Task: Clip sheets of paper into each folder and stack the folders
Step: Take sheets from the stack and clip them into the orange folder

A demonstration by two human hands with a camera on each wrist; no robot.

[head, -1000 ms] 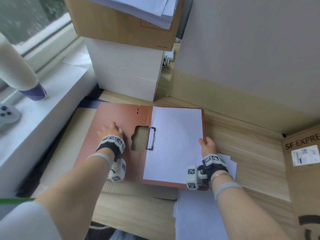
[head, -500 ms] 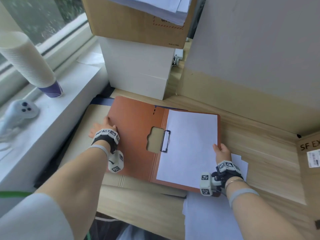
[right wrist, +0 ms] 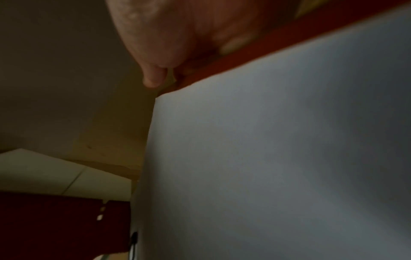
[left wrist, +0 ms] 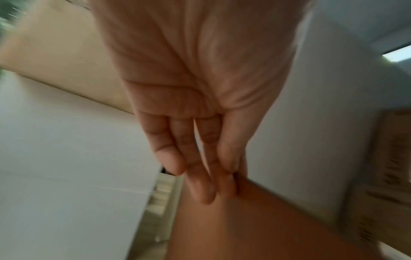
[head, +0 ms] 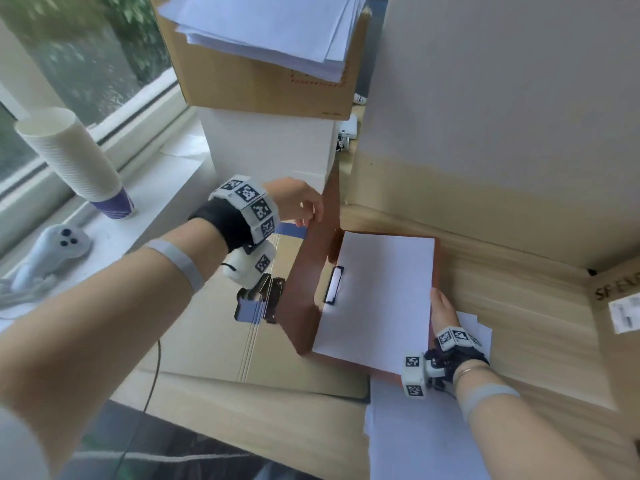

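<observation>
Pale wood-grain desk [head: 502, 306] set in a corner beside a window carries the work. On it lies the reddish-brown card folder [head: 301, 299], its right half flat and its left cover raised nearly upright, partway through closing. A white sheet of paper [head: 377, 299] lies on the flat half, held at its left edge by the folder's black spring clip [head: 333, 285].

The left hand [head: 299, 204] pinches the cover's top edge; the left wrist view shows the fingers [left wrist: 200, 176] close together and nearly straight, tips pressed on the brown card against the thumb. The right hand [head: 441, 310] rests at the folder's right edge, just beside the sheet; its fingers are largely hidden, so I cannot tell whether they grip the edge or merely steady it.

Left of the folder lies a flat tan folder [head: 214, 334] with a metal clip [head: 263, 299] and a blue one peeking beneath. Behind the folder stand a white box [head: 270, 147] and a brown cardboard box [head: 256, 81] topped by a loose stack of white paper [head: 273, 26]. More loose sheets [head: 426, 434] lie nearer the person.

Judging by this, one folder's paper is clipped and it is closing; stacking it remains, and whether the others need filling is unclear.
</observation>
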